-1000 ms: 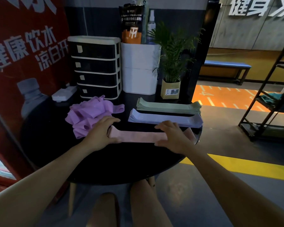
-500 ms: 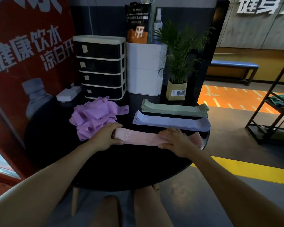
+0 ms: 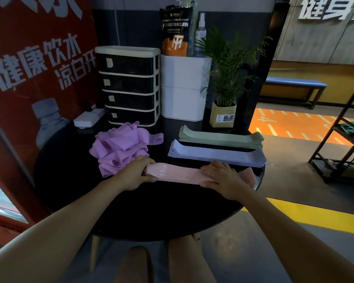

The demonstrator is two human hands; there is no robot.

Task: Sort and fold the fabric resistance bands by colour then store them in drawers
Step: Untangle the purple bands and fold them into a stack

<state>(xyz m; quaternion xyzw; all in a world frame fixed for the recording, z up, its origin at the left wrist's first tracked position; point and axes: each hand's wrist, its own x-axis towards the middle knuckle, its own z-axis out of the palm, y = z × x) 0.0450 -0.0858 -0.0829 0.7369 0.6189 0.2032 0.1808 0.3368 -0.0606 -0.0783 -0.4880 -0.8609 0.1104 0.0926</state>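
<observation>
Purple heap (image 3: 122, 148): left loose beside the left hand, judged still unsorted.
Left hand (image 3: 134, 175): fingers curled round the pink band's (image 3: 179, 175) end, anchored for flattening.
Right hand (image 3: 223, 178): fingers together, pressed flat on the band on the table (image 3: 74, 180).
Folded stacks (image 3: 217, 149): laid behind, apart by colour.

pink band's (image 3: 178, 175) ends hidden under both hands, drawer labels (image 3: 109, 62) unreadable, wall lettering (image 3: 331, 9) cropped
</observation>
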